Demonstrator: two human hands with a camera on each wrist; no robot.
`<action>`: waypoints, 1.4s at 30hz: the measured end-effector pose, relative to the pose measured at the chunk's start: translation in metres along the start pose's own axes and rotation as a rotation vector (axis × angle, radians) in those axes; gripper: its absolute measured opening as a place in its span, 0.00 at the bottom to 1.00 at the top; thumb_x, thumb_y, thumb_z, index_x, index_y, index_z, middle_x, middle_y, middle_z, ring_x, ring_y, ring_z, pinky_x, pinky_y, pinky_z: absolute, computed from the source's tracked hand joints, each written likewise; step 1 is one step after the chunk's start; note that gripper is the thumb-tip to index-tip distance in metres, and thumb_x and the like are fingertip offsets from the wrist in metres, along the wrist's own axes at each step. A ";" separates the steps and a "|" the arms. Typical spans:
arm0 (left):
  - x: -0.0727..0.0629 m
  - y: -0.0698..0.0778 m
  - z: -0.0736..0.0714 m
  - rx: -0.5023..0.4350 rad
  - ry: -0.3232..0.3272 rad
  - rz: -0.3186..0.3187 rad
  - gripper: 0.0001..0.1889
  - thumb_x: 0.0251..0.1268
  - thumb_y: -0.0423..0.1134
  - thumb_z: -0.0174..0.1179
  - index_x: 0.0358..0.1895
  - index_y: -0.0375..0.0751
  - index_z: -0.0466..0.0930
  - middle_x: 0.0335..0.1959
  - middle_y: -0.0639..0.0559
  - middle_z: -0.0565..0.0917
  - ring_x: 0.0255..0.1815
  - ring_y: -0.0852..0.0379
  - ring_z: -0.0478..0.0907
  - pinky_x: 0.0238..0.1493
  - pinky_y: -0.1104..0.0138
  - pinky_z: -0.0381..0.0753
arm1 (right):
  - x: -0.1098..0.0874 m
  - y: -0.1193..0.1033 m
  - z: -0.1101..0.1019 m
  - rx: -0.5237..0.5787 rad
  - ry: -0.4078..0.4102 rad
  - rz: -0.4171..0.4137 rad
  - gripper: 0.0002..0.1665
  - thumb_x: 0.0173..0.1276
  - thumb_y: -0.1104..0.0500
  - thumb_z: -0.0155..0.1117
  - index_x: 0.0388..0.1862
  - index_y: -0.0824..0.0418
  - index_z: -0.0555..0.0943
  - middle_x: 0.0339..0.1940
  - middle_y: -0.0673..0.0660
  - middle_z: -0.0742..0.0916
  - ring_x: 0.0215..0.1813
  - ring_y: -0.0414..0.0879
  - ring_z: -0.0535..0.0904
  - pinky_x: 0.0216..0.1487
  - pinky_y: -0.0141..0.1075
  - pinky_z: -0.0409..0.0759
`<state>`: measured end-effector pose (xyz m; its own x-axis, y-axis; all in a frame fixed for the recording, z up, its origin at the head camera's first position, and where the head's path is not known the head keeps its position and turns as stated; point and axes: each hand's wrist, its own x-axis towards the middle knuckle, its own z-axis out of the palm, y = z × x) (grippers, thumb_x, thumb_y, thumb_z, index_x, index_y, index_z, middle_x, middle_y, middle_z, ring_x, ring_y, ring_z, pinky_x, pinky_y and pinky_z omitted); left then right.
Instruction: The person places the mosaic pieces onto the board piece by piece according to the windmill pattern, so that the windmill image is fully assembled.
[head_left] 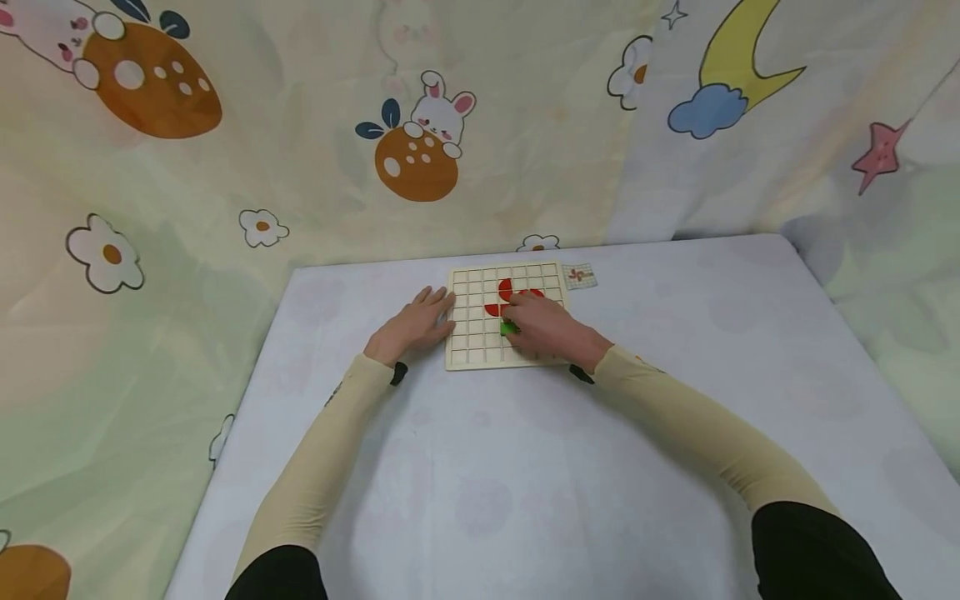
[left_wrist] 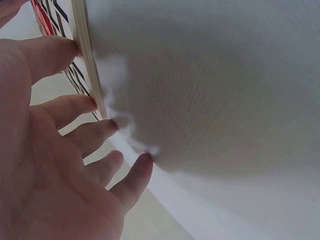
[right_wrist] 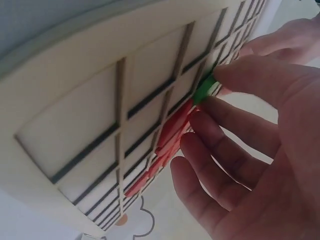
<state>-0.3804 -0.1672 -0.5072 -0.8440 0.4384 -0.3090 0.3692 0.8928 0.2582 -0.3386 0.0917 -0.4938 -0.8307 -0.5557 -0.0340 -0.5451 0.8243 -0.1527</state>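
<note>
A pale wooden grid board [head_left: 468, 354] lies flat on the table, with several red rounded pieces [head_left: 506, 288] in its middle cells. My right hand [head_left: 551, 327] is over the board and pinches a green piece [right_wrist: 204, 90] between thumb and index finger, at a cell beside the red ones. The other fingers of that hand are loosely bent over the red pieces in the right wrist view. My left hand [head_left: 412, 327] rests at the board's left side, fingers spread, with its thumb and a fingertip touching the edge. The right hand hides part of the grid.
A small card [head_left: 580, 276] with a red pattern on a grid lies by the board's upper right corner. The white-covered table [head_left: 480, 500] reaches toward me. Behind it hangs a cloth [head_left: 525, 167] printed with rabbits and flowers.
</note>
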 end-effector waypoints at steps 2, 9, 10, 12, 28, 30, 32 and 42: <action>0.000 0.000 0.000 0.005 -0.001 -0.004 0.35 0.81 0.54 0.42 0.83 0.47 0.45 0.84 0.46 0.44 0.85 0.43 0.34 0.83 0.46 0.47 | 0.000 0.000 -0.001 0.003 0.005 -0.003 0.07 0.69 0.55 0.65 0.40 0.56 0.86 0.41 0.53 0.83 0.43 0.48 0.74 0.42 0.38 0.78; 0.001 0.000 0.000 0.013 -0.012 -0.010 0.35 0.81 0.55 0.42 0.83 0.48 0.44 0.85 0.46 0.44 0.85 0.44 0.34 0.83 0.46 0.47 | -0.001 -0.003 -0.003 -0.031 0.012 0.006 0.07 0.70 0.54 0.66 0.37 0.56 0.88 0.38 0.52 0.83 0.43 0.48 0.75 0.43 0.39 0.79; 0.001 0.000 0.000 0.016 -0.013 -0.010 0.35 0.81 0.55 0.41 0.83 0.48 0.44 0.85 0.46 0.44 0.85 0.43 0.34 0.83 0.46 0.47 | -0.001 -0.003 -0.003 -0.035 0.015 0.009 0.07 0.70 0.54 0.67 0.38 0.56 0.88 0.39 0.53 0.84 0.43 0.48 0.75 0.43 0.39 0.79; 0.001 0.000 0.000 0.016 -0.012 -0.009 0.35 0.81 0.55 0.41 0.83 0.48 0.44 0.85 0.46 0.44 0.85 0.43 0.34 0.83 0.46 0.47 | -0.001 -0.003 -0.003 -0.046 0.026 0.010 0.08 0.69 0.55 0.67 0.39 0.56 0.88 0.40 0.53 0.84 0.44 0.49 0.76 0.45 0.40 0.80; 0.001 0.000 0.000 0.013 -0.008 -0.001 0.35 0.81 0.55 0.42 0.83 0.47 0.44 0.84 0.46 0.45 0.85 0.43 0.35 0.83 0.46 0.47 | 0.004 0.000 0.001 -0.012 0.042 0.061 0.10 0.71 0.55 0.66 0.45 0.57 0.88 0.43 0.54 0.85 0.48 0.51 0.77 0.53 0.42 0.79; 0.001 0.000 0.000 0.007 -0.007 0.000 0.35 0.81 0.54 0.42 0.83 0.47 0.45 0.84 0.45 0.45 0.85 0.43 0.35 0.83 0.46 0.47 | 0.004 0.000 0.001 -0.004 0.038 0.062 0.10 0.72 0.55 0.66 0.46 0.57 0.87 0.45 0.54 0.86 0.50 0.51 0.77 0.54 0.42 0.80; 0.001 0.000 0.000 0.004 -0.004 0.001 0.35 0.81 0.54 0.42 0.83 0.47 0.45 0.84 0.45 0.45 0.85 0.43 0.35 0.83 0.46 0.47 | 0.003 -0.001 0.001 0.009 0.036 0.066 0.11 0.72 0.55 0.66 0.48 0.57 0.87 0.47 0.55 0.86 0.52 0.51 0.78 0.54 0.43 0.81; 0.000 0.001 0.000 0.002 -0.006 -0.007 0.35 0.81 0.54 0.43 0.82 0.47 0.45 0.84 0.45 0.45 0.85 0.43 0.35 0.83 0.46 0.47 | 0.002 -0.001 0.000 0.045 0.048 0.068 0.15 0.72 0.55 0.66 0.53 0.59 0.85 0.49 0.55 0.86 0.52 0.50 0.77 0.52 0.42 0.81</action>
<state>-0.3806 -0.1662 -0.5069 -0.8445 0.4326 -0.3158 0.3638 0.8960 0.2546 -0.3390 0.0896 -0.4936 -0.8706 -0.4919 0.0014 -0.4826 0.8536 -0.1960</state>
